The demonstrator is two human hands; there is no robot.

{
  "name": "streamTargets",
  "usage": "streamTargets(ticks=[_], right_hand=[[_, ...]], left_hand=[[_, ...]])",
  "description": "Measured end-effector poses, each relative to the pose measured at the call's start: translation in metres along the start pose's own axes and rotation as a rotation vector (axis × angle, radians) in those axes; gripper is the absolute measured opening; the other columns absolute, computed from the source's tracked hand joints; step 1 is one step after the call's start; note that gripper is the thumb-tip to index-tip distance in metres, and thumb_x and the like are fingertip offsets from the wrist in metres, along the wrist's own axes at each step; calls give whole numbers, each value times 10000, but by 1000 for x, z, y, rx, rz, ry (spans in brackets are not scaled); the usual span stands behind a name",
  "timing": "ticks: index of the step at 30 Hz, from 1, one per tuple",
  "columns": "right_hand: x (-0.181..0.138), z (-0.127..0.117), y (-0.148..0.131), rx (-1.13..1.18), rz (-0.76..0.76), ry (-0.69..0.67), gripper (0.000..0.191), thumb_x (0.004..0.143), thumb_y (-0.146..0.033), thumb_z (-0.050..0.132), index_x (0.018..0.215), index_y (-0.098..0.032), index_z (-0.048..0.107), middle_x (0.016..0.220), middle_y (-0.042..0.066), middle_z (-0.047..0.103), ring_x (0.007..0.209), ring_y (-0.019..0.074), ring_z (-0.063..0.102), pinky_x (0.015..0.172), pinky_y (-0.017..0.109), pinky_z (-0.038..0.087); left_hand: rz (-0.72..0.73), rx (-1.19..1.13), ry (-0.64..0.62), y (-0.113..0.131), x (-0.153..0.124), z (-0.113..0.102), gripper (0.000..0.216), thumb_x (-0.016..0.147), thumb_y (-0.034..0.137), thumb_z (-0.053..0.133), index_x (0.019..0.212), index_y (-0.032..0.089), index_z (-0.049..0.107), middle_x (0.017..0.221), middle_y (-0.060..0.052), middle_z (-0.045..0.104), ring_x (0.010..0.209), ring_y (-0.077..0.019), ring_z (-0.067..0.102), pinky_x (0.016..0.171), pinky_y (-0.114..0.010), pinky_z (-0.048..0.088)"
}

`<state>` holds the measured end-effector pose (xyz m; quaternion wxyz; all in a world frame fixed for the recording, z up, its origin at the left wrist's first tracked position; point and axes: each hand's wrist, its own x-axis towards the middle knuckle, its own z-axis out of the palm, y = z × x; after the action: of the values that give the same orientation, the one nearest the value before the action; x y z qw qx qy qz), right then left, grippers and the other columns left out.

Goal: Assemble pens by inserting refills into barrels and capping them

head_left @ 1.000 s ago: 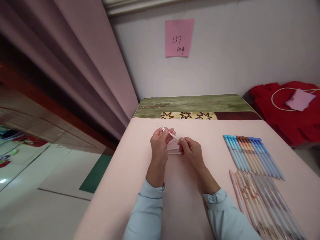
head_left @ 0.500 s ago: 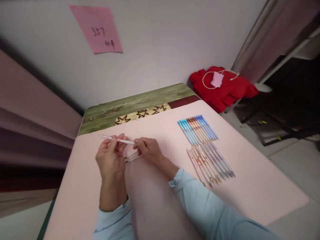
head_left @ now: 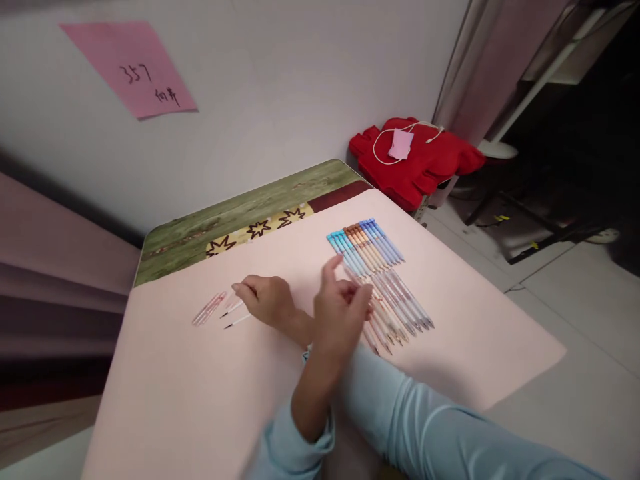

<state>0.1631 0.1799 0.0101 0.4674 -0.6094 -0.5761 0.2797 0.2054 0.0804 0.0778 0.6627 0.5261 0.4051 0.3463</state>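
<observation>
My left hand point(head_left: 343, 307) is crossed over my right forearm, by the rows of pens. Its bent fingers hold a pale pink pen point(head_left: 351, 272), partly hidden and a little blurred. Under and beside it lies the near row of pens point(head_left: 407, 307), pinkish and grey-violet. Over the left part of the table is my right hand point(head_left: 267, 300), its fingers curled closed; whatever is in them is hidden. Beside these fingertips lie white refills point(head_left: 235, 325) with dark tips, partly covered by the hand. Several clear pink pen parts point(head_left: 210, 309) lie further left.
A far row of pens point(head_left: 365, 247), turquoise, orange-brown and blue, lies above the near row. The pale pink cover point(head_left: 165, 387) leaves a green patterned strip point(head_left: 240, 213) at the wall. Beyond the right edge sits red cloth point(head_left: 415, 160) with a white cord.
My left hand has moved right with the pen, crossing over my right arm to the rows. My right hand has let go of the pen's end. The view has shifted.
</observation>
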Motion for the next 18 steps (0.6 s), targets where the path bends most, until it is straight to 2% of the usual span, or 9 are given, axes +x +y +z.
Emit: streamTargets(ticks=[3,6,12,18], right_hand=[[2,0,0,-58,-10,24,375,986,-482,528,743,-234,672,704,-15,682,670,138,586,610,243,287],[3,-1,0,-77,-17,19,370,992,-480,518,769,-239,687,729,-17,697,676,134,593,610,243,278],[1,-6,-3,-119,-4,-4,358,1002,-463,491,807,-250,704,786,-13,730,709,141,618,612,253,280],[2,-8,-2,-143,4,-13,369,1003,-474,484,821,-251,715,786,-10,731,710,142,617,617,254,286]], left_hand=[[-50,138,-66,-25,11,19,651,707,172,754,1320,217,537,525,68,617,446,-162,583,640,-283,521],[-69,241,-47,-33,17,27,631,692,162,757,1288,203,552,490,75,567,445,-172,571,673,-289,517],[-181,576,-134,-30,26,40,620,813,301,652,1375,191,415,677,2,669,415,-155,556,482,-261,461],[-247,675,-132,-29,31,47,532,788,293,655,1264,143,471,760,-74,695,392,-150,537,384,-251,400]])
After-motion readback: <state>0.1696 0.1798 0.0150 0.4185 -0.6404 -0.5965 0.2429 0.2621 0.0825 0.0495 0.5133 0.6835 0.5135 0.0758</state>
